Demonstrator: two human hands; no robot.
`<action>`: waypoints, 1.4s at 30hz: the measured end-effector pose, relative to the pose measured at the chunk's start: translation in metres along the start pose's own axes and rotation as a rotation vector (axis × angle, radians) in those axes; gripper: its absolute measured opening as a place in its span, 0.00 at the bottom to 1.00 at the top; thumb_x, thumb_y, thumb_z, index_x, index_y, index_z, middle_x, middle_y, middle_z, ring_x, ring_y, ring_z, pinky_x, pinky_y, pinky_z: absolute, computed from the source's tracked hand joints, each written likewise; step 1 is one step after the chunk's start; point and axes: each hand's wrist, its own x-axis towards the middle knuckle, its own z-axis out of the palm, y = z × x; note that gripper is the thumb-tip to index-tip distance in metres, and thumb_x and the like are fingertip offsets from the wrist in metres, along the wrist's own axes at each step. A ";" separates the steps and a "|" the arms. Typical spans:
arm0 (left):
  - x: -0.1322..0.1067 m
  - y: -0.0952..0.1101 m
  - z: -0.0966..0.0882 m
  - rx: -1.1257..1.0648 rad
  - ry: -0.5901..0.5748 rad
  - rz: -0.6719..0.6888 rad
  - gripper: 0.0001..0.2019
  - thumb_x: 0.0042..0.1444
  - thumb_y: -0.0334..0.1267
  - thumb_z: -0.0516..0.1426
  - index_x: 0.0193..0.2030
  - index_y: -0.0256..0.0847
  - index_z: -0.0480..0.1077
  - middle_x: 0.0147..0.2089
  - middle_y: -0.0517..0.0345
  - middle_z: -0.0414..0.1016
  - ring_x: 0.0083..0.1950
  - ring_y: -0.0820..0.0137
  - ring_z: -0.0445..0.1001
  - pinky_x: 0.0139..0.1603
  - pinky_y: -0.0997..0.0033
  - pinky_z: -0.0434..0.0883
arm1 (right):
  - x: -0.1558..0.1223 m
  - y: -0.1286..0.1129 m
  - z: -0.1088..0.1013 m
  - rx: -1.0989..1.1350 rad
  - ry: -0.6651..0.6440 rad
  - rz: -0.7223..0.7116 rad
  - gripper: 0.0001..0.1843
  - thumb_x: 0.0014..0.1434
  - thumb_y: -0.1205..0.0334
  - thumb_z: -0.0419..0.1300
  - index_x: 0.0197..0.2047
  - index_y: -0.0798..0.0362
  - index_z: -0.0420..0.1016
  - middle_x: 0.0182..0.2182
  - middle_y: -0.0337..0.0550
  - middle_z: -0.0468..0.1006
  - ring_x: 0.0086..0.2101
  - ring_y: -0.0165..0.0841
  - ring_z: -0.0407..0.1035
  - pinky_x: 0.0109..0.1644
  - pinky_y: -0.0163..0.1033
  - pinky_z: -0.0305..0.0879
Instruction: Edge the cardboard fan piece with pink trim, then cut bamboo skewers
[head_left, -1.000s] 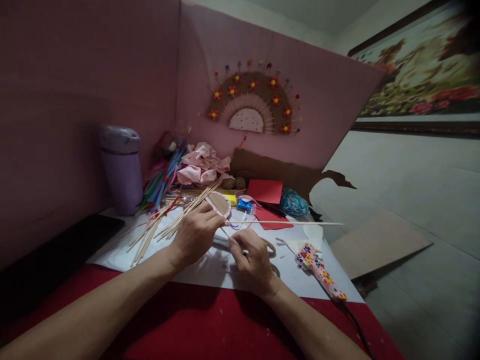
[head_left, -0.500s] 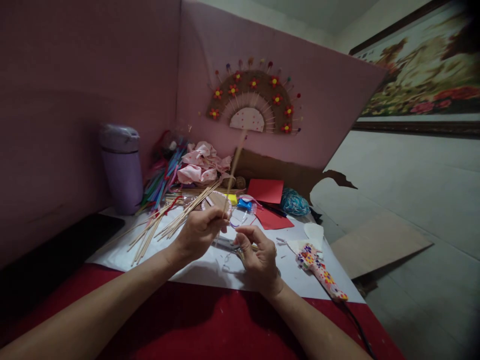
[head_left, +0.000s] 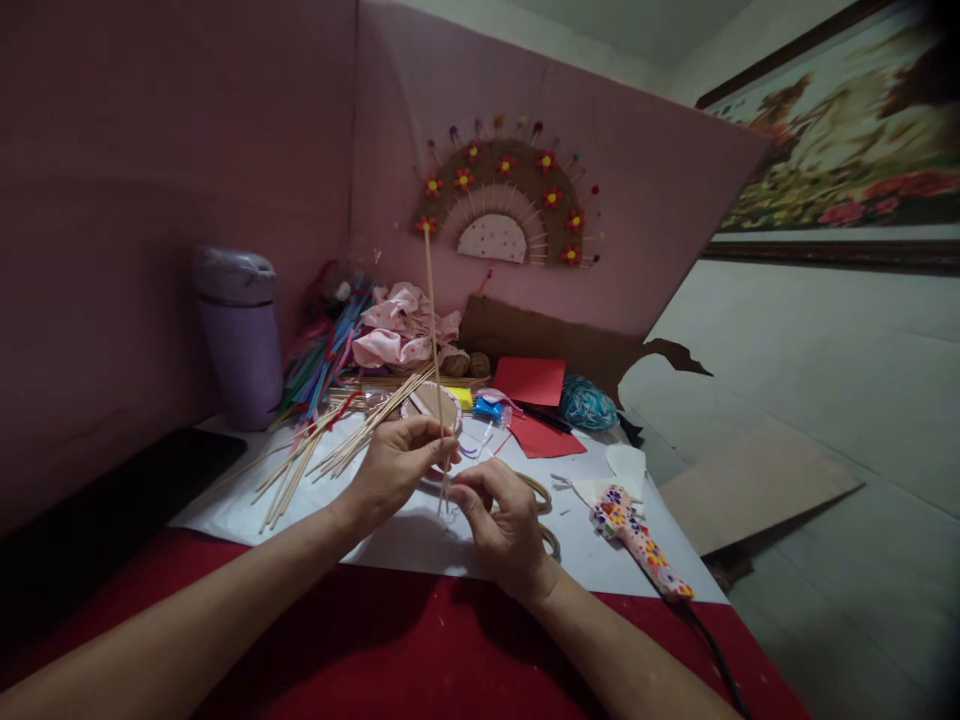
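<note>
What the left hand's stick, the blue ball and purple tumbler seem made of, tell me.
Stick: probably wood or bamboo, matte, pale tan, straight. Blue ball: likely yarn, fuzzy, wound strands showing. Purple tumbler: smooth, evenly coloured body; painted metal or plastic, unclear.

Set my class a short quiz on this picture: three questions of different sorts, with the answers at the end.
1. True or false: the left hand holds a wooden stick.
2. Which of these is farthest left in the picture? A: the ball of yarn; B: the purple bottle; C: the red paper.
3. Fill in the missing word: the red flowers on the brown arch have ____ centres.

Key: 1. True. 2. B. 3. Yellow.
</note>
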 end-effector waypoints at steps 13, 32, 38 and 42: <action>0.000 -0.005 0.001 0.002 0.081 0.023 0.10 0.46 0.41 0.61 0.25 0.34 0.71 0.22 0.60 0.71 0.23 0.75 0.70 0.23 0.76 0.71 | 0.004 0.000 0.001 -0.172 0.026 0.108 0.08 0.58 0.64 0.52 0.28 0.52 0.65 0.25 0.38 0.70 0.26 0.30 0.63 0.30 0.34 0.56; -0.003 -0.012 0.001 0.329 0.082 0.200 0.07 0.51 0.38 0.58 0.28 0.37 0.73 0.22 0.61 0.69 0.22 0.76 0.67 0.23 0.79 0.67 | 0.025 0.064 -0.036 -0.926 0.006 0.316 0.06 0.58 0.67 0.54 0.34 0.51 0.72 0.28 0.45 0.76 0.31 0.38 0.67 0.27 0.37 0.45; -0.005 -0.011 0.002 0.375 0.047 0.246 0.07 0.52 0.37 0.58 0.27 0.37 0.71 0.21 0.62 0.68 0.21 0.78 0.64 0.21 0.80 0.64 | 0.024 0.077 -0.047 -0.999 -0.044 0.339 0.12 0.55 0.75 0.52 0.31 0.53 0.74 0.28 0.51 0.75 0.33 0.41 0.66 0.28 0.40 0.45; -0.005 -0.011 0.003 0.350 0.039 0.233 0.06 0.51 0.36 0.58 0.26 0.36 0.70 0.20 0.62 0.67 0.20 0.79 0.63 0.19 0.80 0.63 | 0.027 0.087 -0.056 -1.002 -0.035 0.374 0.13 0.55 0.77 0.51 0.30 0.55 0.75 0.29 0.53 0.75 0.33 0.41 0.66 0.29 0.40 0.48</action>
